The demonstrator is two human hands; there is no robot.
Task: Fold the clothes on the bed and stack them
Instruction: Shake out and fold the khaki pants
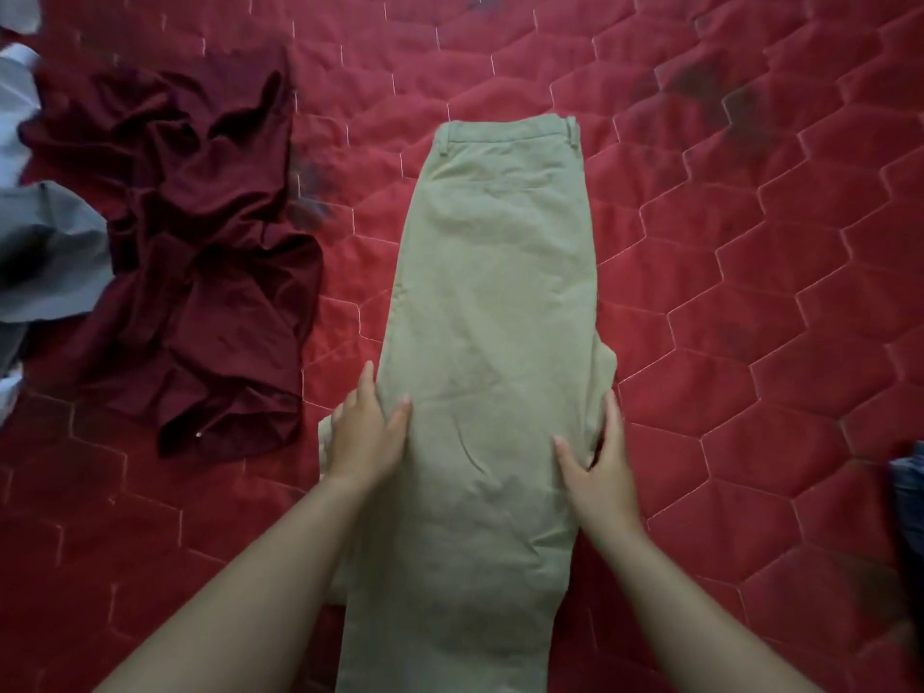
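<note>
While the head camera looks straight down, the tan trousers lie stretched out lengthwise in the middle of the red quilted bed. Their waistband is at the far end and the legs run down towards the person and out of the bottom of the picture. They look doubled over, one leg on top of the other, with a bit of the lower layer peeking out along both side edges.

Now the hands: both are on the trousers, about level with each other and partway down the legs. The left hand rests flat on the left edge, fingers straight and pointing away and the thumb spread inward on the cloth. The right hand sits on the right edge. Its fingers run straight along the side and its thumb is splayed out over the fabric. Neither hand is pinching anything; both are spread and pressing.

Off to the left, a dark maroon shirt lies crumpled, well apart from the trousers. A grey garment overlaps its left side at the edge of the picture. Above that is some pale cloth. Far right, a scrap of blue denim just pokes into view.
</note>
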